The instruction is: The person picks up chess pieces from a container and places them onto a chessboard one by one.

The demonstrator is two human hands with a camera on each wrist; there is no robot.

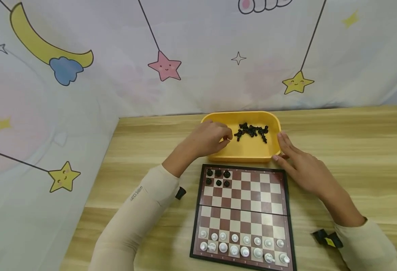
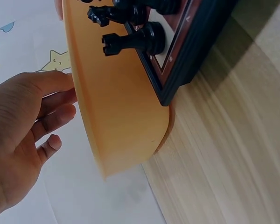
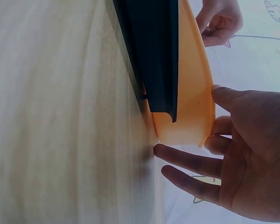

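Observation:
My left hand (image 1: 212, 138) hovers over the left part of a yellow plastic tray (image 1: 225, 159), fingers loosely bent. I see no piece in it, though its fingertips are partly hidden by the tray wall in the left wrist view. Black chess pieces (image 1: 251, 130) lie heaped in the tray. My right hand (image 1: 305, 171) touches the tray's right front corner, the thumb at the rim and the fingers extended along the outside. In front lies a chessboard (image 1: 240, 192); black pieces (image 1: 218, 183) stand at its far left corner, and white pieces (image 1: 234, 249) fill the two near rows.
A small black object (image 1: 180, 193) sits on the wooden table (image 1: 144, 150) beside the left sleeve. Near the right sleeve are black straps with a yellow mark (image 1: 328, 239). Behind the table hangs a cloth (image 1: 205, 37) printed with stars and a moon.

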